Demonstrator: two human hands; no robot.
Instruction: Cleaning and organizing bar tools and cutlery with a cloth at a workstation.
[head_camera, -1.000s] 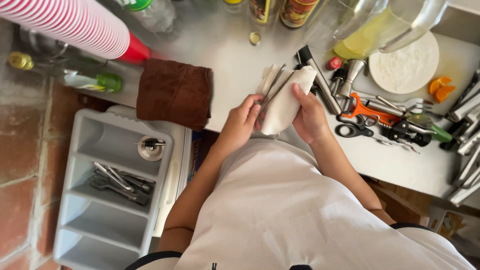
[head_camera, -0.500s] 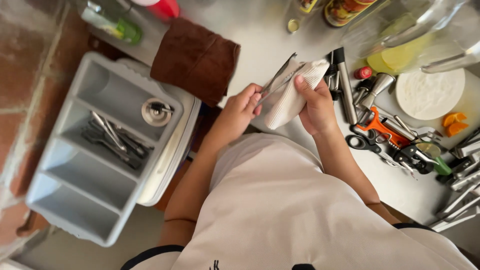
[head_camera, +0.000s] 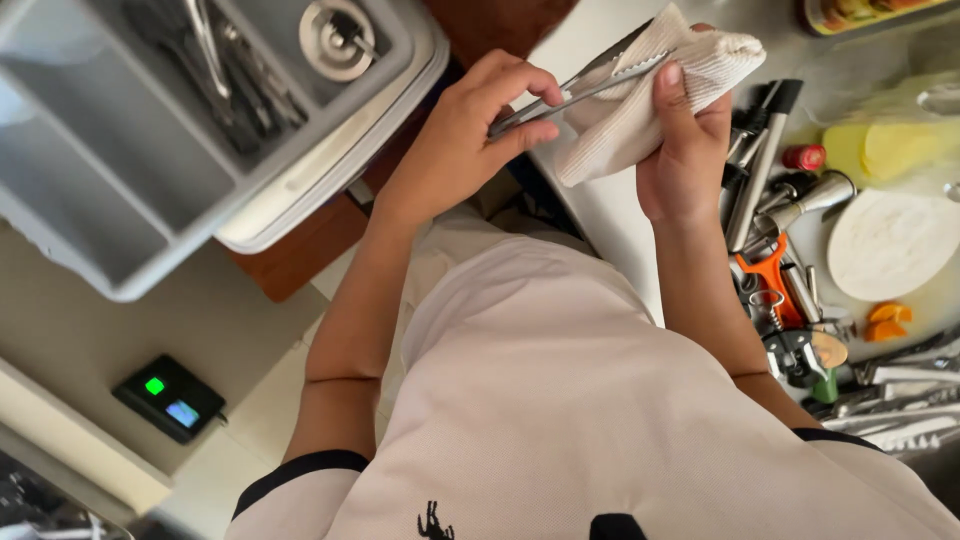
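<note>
Tray (head_camera: 90, 240) shifted; two hands (head_camera: 600, 130), one cloth (head_camera: 640, 110)

Your right hand (head_camera: 685, 150) has a packed desk (head_camera: 600, 215) beside it: a heap of kitchen tools (head_camera: 790, 290) and a white plate (head_camera: 890, 245) block the right side. A bare strip of desk runs under the cloth (head_camera: 630, 110). To your left, the grey tray (head_camera: 120, 170) offers two open compartments; its far ones hold cutlery (head_camera: 225, 60).
</note>
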